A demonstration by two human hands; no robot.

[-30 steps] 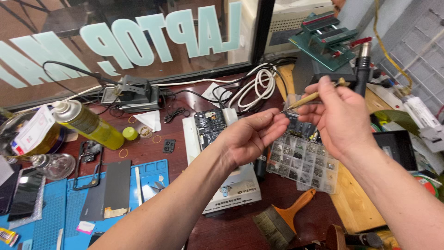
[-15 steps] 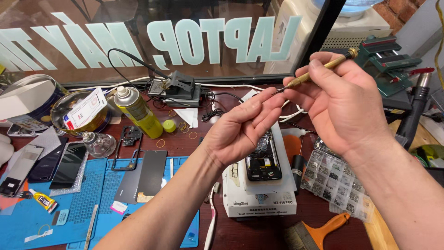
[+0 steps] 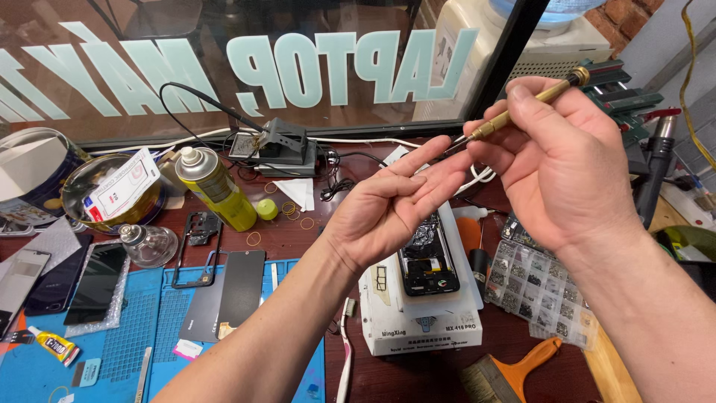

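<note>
Right hand (image 3: 567,157) grips screwdriver (image 3: 522,107); left hand (image 3: 388,205) open.

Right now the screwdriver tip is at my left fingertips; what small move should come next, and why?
Probably lower the screwdriver toward the opened phone. The right hand grips it with the tip touching the left hand fingertips, both raised above the phone, which lies open on the white box.

Opened phone (image 3: 426,257) on a box (image 3: 421,328) mid table (image 3: 298,231), parts tray (image 3: 541,291) right of it, brush (image 3: 514,369) in front, work mat (image 3: 112,336) to the left, spray can (image 3: 212,186) and soldering stand (image 3: 280,145) behind, by the window (image 3: 224,60).
</note>
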